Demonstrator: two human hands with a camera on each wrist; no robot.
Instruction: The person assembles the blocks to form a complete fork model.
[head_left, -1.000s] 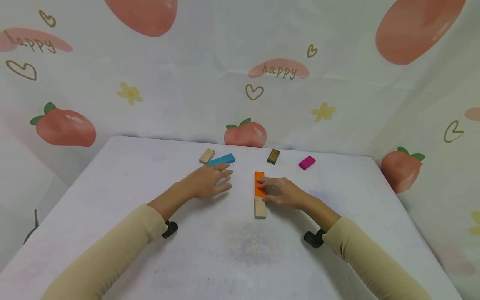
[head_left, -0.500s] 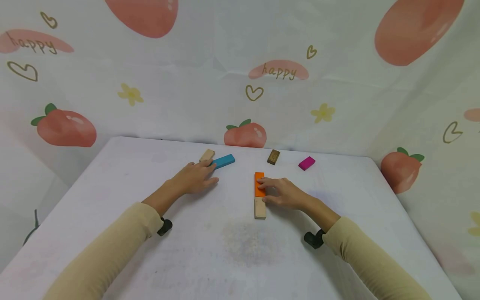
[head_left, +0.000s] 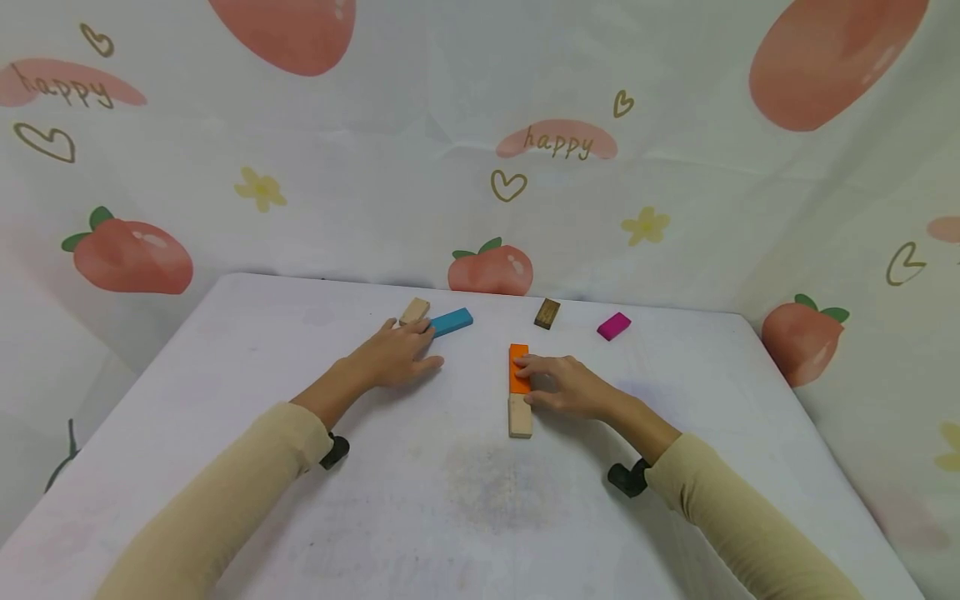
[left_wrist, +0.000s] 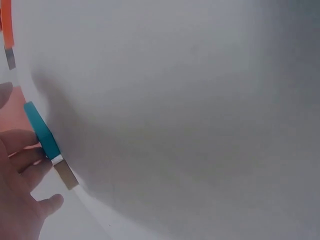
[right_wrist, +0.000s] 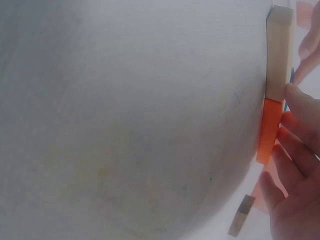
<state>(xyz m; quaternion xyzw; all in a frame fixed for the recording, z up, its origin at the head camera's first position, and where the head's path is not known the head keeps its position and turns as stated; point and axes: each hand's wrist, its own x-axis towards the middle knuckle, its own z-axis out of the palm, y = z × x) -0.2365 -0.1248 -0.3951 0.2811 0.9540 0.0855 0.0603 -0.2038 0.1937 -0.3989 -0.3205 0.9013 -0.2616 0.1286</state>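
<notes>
- The left hand [head_left: 393,354], left of centre in the head view, is spreading its fingers loosely, thumb apart, and is touching the left end of the blue block [head_left: 453,322]; its fingers are extending rather than wrapping around it.
- That smooth, flat-faced, long block is lying slantwise above the middle of the frame, its left end partly hiding under the fingers.
- A pale wooden block [head_left: 416,310], shorter and unpainted, is lying just beside that end; whether the two are touching is unclear.
- The right hand [head_left: 567,385], right of centre, is resting its fingertips on the orange block [head_left: 518,354], its thumb lying against the natural-wood block [head_left: 520,417]; the fingers are bending only gently, without clasping.
- These two sharp-edged cuboids are meeting end to end at the centre, forming one straight strip, orange above, bare wood below.
- A dark brown block [head_left: 547,313] is showing streaky grain at upper centre, and a magenta block [head_left: 614,326] is lying tilted to its right.
- The whitish table [head_left: 480,517] is showing a mottled grey smudge at lower centre.
- Behind, a creased, peach-printed backdrop [head_left: 390,167] is filling the upper half.
</notes>
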